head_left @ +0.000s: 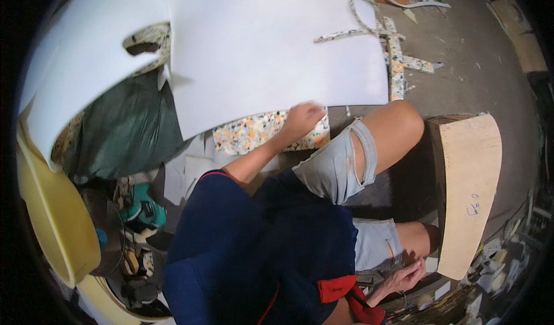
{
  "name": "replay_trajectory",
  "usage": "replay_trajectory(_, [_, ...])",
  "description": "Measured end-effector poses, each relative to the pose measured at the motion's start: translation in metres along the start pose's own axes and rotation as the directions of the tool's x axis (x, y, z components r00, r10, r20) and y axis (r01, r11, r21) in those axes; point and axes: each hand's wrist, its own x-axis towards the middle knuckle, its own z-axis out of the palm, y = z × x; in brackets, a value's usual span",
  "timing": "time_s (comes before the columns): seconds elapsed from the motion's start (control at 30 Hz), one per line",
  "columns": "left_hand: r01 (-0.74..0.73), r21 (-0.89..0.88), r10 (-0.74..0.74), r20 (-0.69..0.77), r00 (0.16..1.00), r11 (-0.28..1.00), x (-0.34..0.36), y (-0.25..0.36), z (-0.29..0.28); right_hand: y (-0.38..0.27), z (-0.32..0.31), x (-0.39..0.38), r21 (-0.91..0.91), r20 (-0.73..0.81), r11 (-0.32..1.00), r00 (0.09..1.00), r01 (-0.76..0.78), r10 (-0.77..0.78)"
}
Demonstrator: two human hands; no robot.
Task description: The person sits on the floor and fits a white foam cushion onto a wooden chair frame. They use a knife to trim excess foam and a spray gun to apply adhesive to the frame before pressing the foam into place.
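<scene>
In the middle of the frame, the bare left hand is motion-blurred, its hold unclear; its forearm hides part of a multicoloured speckled foam slab. The top edge cuts off a large white sheet. At lower right, the bare right hand's fingertips are too small to read.

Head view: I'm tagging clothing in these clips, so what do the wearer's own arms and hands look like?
The left hand and right hand are both bare, with no gloves. The navy left sleeve is short, with a thin red line along its edge. Red cloth shows near the right forearm, perhaps sleeve trim. Blur hides finer detail on the left hand.
</scene>
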Motion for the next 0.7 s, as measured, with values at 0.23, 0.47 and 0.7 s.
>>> replay_trajectory(0.23, [0.515,0.113,-0.481,-0.234,0.845,0.850,-0.219,-0.128,-0.045,-0.087,0.073,0.075,0.326,0.351,0.945,0.931,-0.022,-0.100])
replay_trajectory(0.47, [0.851,0.123,-0.611,-0.644,0.460,0.510,-0.303,-0.206,-0.087,-0.065,0.157,0.079,0.371,0.647,0.921,0.680,0.115,-0.345])
replay_trajectory(0.7, [0.889,-0.270,-0.735,-0.671,0.102,0.370,-0.295,-0.274,-0.108,-0.037,0.181,0.052,0.277,0.701,0.927,0.608,0.251,-0.374])
